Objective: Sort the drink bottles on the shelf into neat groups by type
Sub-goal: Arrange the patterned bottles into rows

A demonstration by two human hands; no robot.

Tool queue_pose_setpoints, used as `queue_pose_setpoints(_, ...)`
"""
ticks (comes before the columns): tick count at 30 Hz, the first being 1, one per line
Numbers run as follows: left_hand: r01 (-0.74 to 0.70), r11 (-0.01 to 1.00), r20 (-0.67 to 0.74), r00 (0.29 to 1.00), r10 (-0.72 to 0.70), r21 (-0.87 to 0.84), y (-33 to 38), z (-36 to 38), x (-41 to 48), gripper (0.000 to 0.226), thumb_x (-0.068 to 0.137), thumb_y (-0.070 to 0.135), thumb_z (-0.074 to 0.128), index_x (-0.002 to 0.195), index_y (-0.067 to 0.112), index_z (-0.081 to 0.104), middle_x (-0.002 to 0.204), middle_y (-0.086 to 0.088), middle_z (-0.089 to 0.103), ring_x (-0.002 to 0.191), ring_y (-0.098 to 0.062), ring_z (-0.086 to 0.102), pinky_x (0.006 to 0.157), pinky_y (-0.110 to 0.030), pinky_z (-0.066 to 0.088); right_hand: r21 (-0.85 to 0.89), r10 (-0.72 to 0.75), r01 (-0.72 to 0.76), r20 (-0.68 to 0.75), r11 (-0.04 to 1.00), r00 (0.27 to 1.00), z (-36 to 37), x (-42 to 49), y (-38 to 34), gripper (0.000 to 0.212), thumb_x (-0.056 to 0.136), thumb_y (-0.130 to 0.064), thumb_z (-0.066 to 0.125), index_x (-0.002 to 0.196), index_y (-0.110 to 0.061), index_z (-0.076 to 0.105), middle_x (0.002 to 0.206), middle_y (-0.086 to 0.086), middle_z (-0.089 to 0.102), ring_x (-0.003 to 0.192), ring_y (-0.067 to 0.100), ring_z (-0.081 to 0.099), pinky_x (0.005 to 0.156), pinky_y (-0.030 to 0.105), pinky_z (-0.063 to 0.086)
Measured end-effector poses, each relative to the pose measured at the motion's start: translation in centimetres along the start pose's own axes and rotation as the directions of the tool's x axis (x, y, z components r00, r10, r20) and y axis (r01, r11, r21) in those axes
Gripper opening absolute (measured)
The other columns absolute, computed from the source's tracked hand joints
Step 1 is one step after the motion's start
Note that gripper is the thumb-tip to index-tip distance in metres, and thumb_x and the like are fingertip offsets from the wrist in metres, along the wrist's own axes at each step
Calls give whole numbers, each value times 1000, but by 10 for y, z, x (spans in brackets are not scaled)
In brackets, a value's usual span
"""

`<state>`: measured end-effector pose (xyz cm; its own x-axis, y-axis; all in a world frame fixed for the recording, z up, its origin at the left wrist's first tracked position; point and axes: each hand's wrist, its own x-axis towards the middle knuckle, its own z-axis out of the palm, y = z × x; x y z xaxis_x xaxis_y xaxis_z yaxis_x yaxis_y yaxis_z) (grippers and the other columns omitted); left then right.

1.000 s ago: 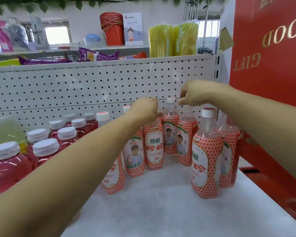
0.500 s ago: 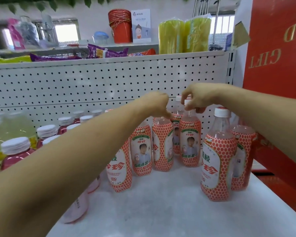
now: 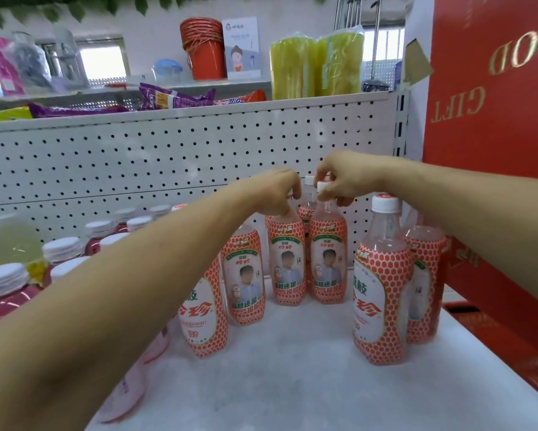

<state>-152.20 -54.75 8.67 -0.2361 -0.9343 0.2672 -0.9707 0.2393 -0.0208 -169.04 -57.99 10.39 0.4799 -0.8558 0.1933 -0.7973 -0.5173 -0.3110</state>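
While left hand (image 3: 273,194), right hand (image 3: 345,181) pinch tops (image 3: 323,185), waisted honeycomb-print bottles (image 3: 285,262) stand.

Above pegboard (image 3: 137,157): stacked orange buckets (image 3: 203,49), cartoon card (image 3: 242,48) just beside them, yellow-green wrapped packs (image 3: 315,68), purple snack bags (image 3: 174,98). Red gift box (image 3: 491,88) far right.

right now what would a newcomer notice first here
Mid-shelf, the left hand grips the top of one honeycomb-label bottle while the right hand pinches the cap of the neighbouring bottle. A big red gift box fills the right side; white-capped red drinks crowd the left.
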Motion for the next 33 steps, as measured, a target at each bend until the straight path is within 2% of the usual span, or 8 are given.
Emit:
queue_pose_setpoints(7,25,1000,-9,1000,-25,2,4,1,-7,45,91,15,68,133,15,51,131,-6,48,121,-22,45,92,-26,34,26,30,-31,38,999,999,-2,-2,-2,43,91,-20,69,131,-8,56,87,13,70,76,24,73,77,38,61)
queue_pose_setpoints(11,41,998,-80,996,-38,37,8,-7,-24,62,93,28,67,146,15,37,144,-8,42,129,-25,44,104,-36,38,1,92,-93,116,996,989,-13,-13,-9,63,94,-33,64,148,-13,38,112,16,66,91,27,71,90,42,57)
queue_pose_setpoints(13,91,989,-211,975,-65,113,5,-13,-37,68,93,38,64,149,16,33,145,-10,41,133,-27,40,107,-41,38,3,104,-104,53,995,993,-19,-26,-10,71,94,-41,61,153,-18,29,123,17,61,96,27,68,93,43,54)
queue_pose_setpoints(15,219,968,-270,946,-179,126,-1,-15,-49,68,95,44,60,149,13,32,146,-14,41,133,-32,39,107,-44,37,68,85,-81,-56,994,995,-22,-45,-10,69,92,-47,61,150,-20,35,118,14,62,96,27,65,91,44,53)
queue_pose_setpoints(18,329,938,-60,944,-324,110,-6,-13,-65,54,102,34,51,147,9,35,148,-15,40,129,-33,46,103,-42,40,91,65,-60,-45,994,997,-19,-81,-14,57,91,-51,59,138,-21,50,114,5,61,97,22,63,82,39,50)
queue_pose_setpoints(22,286,957,-31,958,-285,38,-7,-14,-75,35,103,9,44,137,10,47,140,-12,47,121,-28,50,97,-35,41,-152,73,-53,132,987,989,-14,-110,-17,45,96,-43,56,137,-26,51,126,-1,59,90,19,67,78,33,55)
queue_pose_setpoints(26,204,974,-78,974,-212,-99,-1,-15,-87,33,103,19,50,135,13,45,140,-8,48,116,-23,47,90,-30,36,-196,67,-52,72,979,995,-18,-118,-14,35,97,-17,58,132,-24,54,103,4,65,79,17,68,61,26,50)
queue_pose_setpoints(33,105,944,-201,964,-174,-313,11,-1,-97,33,103,22,51,135,16,46,131,-10,55,93,-14,52,69,-23,38,-84,16,-26,-113,996,993,1,-103,-25,28,88,-34,71,103,-10,69,91,6,68,67,17,68,54,27,51)
